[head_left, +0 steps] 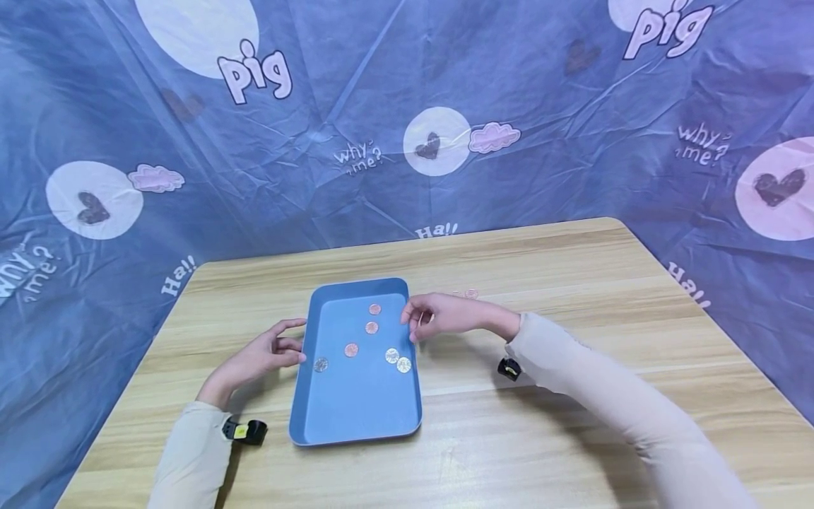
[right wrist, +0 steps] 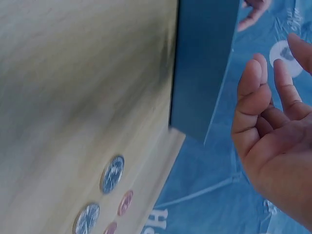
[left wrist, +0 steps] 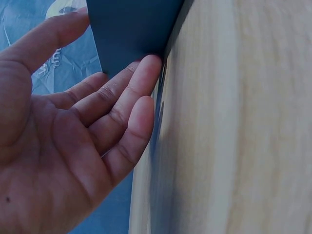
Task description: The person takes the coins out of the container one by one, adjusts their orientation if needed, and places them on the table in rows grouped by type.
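Note:
A shallow blue tray (head_left: 359, 404) lies on the table with several coins in it. Copper-coloured coins (head_left: 351, 350) sit toward its middle and far end, a silver-grey coin (head_left: 321, 364) near its left wall, and two pale coins (head_left: 392, 355) by the right wall. My left hand (head_left: 261, 355) is at the tray's left side; in the left wrist view its relaxed fingers (left wrist: 141, 80) touch the outer wall. Over the right rim hovers my right hand (head_left: 441, 313), fingers loosely bent, with nothing visible in its grasp; the right wrist view shows it apart from the wall.
Past my right hand, copper-coloured coins (head_left: 471, 293) lie on the wooden table (head_left: 540, 268). In the right wrist view, two silver-looking coins (right wrist: 112, 174) lie near them. A blue printed cloth (head_left: 356, 92) hangs behind the table. Each wrist wears a black strap device (head_left: 253, 432).

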Demonstrator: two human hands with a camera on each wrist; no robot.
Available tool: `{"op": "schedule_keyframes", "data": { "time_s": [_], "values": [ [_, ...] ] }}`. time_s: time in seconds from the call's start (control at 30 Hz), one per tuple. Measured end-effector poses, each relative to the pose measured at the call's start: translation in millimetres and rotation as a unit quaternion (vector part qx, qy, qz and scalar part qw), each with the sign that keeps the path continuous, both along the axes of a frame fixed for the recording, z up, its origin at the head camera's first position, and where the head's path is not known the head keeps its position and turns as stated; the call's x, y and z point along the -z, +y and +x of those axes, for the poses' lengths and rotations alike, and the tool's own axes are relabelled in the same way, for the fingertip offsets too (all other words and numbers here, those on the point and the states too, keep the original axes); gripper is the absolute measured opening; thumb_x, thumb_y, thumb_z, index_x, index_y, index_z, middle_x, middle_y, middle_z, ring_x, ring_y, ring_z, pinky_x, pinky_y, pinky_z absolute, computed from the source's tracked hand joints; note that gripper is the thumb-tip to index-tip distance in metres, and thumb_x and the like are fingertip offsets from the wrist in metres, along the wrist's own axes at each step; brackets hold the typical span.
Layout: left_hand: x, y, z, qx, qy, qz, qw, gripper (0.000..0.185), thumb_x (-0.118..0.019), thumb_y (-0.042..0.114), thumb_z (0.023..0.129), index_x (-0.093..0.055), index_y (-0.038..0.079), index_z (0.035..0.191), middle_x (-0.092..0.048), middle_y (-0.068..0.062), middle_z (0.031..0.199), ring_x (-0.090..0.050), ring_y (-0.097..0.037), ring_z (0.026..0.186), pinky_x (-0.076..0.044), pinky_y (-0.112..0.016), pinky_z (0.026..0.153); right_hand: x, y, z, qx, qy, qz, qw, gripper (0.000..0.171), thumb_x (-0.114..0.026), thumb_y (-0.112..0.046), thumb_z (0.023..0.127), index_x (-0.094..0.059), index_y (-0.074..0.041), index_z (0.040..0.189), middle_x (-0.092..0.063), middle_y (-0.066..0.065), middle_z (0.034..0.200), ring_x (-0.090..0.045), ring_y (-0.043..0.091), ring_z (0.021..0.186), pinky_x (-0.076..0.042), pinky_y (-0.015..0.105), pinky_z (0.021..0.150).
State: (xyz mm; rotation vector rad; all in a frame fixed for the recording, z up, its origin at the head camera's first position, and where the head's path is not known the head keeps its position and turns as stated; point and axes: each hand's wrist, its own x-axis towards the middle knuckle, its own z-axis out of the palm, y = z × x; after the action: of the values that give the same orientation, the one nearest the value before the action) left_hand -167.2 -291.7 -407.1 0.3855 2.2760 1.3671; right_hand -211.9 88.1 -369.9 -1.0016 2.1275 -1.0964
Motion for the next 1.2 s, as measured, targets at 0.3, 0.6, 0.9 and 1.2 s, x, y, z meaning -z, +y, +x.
{"op": "schedule_keyframes", "data": {
  "time_s": [0.3,0.6,0.9,1.2],
  "values": [
    [0.0,-0.4,0.1,-0.001,-0.003,-0.005,1.0,0.077,-0.067,0.02,0.091,-0.02,0.002,0.151,-0.061,-0.028,0.122,-0.064,-0.018,0.106,-0.05,-0.028,0.094,8.5,-25.7,-2.2,-0.006,0.032,0.031,0.999,0.028,-0.071,-0.008,0.084,-0.06,0.0,0.109,-0.062,0.002,0.089,-0.056,0.007,0.082,-0.048,0.021,0.077],
    [1.1,-0.6,-0.5,0.002,-0.003,0.003,1.0,0.078,-0.067,0.019,0.091,-0.02,0.002,0.151,-0.06,-0.029,0.123,-0.064,-0.017,0.106,-0.05,-0.025,0.092,9.9,-43.9,-7.6,-0.034,0.071,0.057,0.995,0.026,-0.073,-0.006,0.083,-0.062,0.0,0.106,-0.062,0.001,0.089,-0.055,0.006,0.082,-0.049,0.019,0.077],
    [0.6,-1.3,-0.5,0.005,-0.006,0.005,1.0,0.078,-0.066,0.019,0.092,-0.02,0.002,0.151,-0.061,-0.028,0.121,-0.064,-0.013,0.104,-0.049,-0.022,0.092,11.8,-50.3,-15.5,-0.075,0.079,0.102,0.989,0.023,-0.073,-0.006,0.082,-0.065,-0.004,0.103,-0.065,0.005,0.096,-0.054,0.006,0.083,-0.047,0.018,0.078],
    [-0.1,-1.7,-0.6,0.002,-0.005,0.001,1.0,0.077,-0.067,0.019,0.091,-0.02,0.002,0.151,-0.061,-0.027,0.12,-0.064,-0.011,0.102,-0.047,-0.018,0.089,16.5,-51.0,-15.5,-0.085,0.079,0.115,0.987,0.022,-0.075,-0.008,0.082,-0.068,-0.007,0.103,-0.067,0.001,0.1,-0.055,0.005,0.085,-0.047,0.017,0.08]
  ]
}}
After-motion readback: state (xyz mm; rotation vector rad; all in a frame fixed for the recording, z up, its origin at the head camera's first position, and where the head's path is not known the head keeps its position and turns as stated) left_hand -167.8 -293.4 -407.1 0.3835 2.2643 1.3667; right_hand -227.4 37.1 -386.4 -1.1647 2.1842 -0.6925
